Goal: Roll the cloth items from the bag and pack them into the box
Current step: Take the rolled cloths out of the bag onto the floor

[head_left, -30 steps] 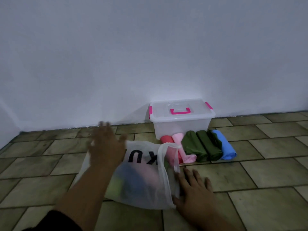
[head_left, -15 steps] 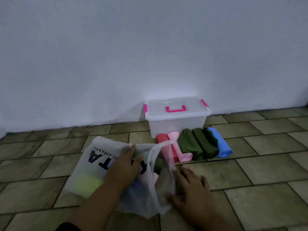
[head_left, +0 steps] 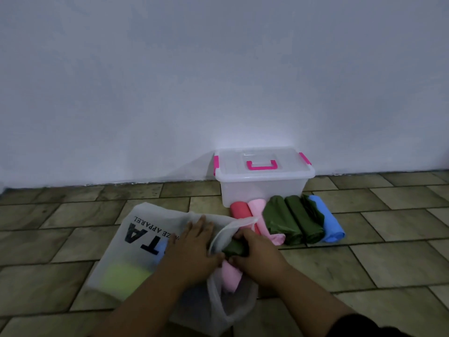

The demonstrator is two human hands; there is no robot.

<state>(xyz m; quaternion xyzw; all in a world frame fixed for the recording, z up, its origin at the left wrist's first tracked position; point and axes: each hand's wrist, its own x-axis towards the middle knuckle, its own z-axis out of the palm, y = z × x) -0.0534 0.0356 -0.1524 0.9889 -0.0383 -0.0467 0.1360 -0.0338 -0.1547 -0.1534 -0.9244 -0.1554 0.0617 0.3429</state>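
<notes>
Gripping a dark green cloth [head_left: 233,248] at the mouth of the translucent bag [head_left: 145,222], the right hand [head_left: 258,257] has fingers and thumb curled round it; half a second ago that hand lay flat on the floor tiles [head_left: 364,261] beside the bag. Left hand [head_left: 194,249] stays on top of the bag, fingers straight, pressing down. Inside the bag: pink cloth [head_left: 230,276] just below the green one, yellow-green cloth [head_left: 124,276] toward the closed end. Box [head_left: 262,188] sits at the wall, lid on, unmoved. Before it, side by side as before: red roll [head_left: 240,210], pink roll [head_left: 261,215], green roll [head_left: 279,221], second green roll [head_left: 302,221], blue roll [head_left: 328,223].
</notes>
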